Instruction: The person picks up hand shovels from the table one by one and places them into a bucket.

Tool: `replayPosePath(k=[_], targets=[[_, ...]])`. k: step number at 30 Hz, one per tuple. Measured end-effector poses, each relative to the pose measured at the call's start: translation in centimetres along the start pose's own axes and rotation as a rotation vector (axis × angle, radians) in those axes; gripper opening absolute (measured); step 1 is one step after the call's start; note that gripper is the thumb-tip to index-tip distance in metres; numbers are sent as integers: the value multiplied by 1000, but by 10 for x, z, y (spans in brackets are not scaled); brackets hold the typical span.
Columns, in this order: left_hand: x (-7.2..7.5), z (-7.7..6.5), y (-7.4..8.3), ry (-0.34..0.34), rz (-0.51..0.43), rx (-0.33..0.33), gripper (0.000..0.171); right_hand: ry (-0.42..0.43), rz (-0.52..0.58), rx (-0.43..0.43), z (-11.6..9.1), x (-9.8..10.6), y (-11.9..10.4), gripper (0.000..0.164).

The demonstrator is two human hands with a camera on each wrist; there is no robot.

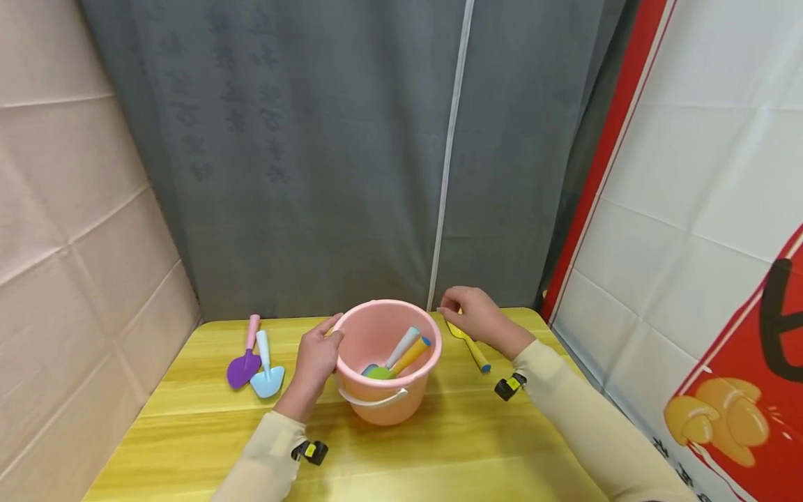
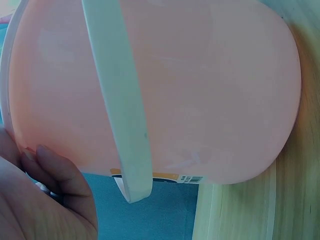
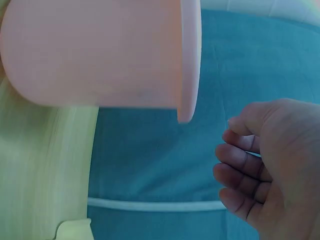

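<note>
A pink bucket stands upright on the wooden table, its white handle hanging down the near side. My left hand grips its rim from the left. Inside the bucket lean toy tools: one has a pale blue handle, another an orange handle, and a green part lies low among them. To the bucket's right, my right hand is above a yellow toy tool with a blue handle end, hiding its far part. In the right wrist view the right hand's fingers curl loosely around nothing.
On the left of the table lie a purple toy shovel with a pink handle and a light blue toy shovel, side by side. A grey curtain hangs behind the table, with pale cloth walls at the sides.
</note>
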State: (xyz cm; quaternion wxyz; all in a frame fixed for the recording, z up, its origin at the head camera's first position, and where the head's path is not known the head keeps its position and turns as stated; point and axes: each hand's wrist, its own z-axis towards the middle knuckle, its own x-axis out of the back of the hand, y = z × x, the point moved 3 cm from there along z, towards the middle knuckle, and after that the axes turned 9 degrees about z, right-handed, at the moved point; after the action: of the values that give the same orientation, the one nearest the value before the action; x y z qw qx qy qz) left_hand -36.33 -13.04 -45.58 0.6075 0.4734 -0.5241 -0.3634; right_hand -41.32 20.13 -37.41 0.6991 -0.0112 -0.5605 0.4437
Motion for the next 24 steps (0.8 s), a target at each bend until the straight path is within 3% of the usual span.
replayPosePath(k=[14,24], targets=[[1,0,1,-9,-22,12,49,42,38,-247,-21,3,50,19],[-1,-2,0,-16,-22,13,48,-16,-58,-393,-33,-29,109,23]])
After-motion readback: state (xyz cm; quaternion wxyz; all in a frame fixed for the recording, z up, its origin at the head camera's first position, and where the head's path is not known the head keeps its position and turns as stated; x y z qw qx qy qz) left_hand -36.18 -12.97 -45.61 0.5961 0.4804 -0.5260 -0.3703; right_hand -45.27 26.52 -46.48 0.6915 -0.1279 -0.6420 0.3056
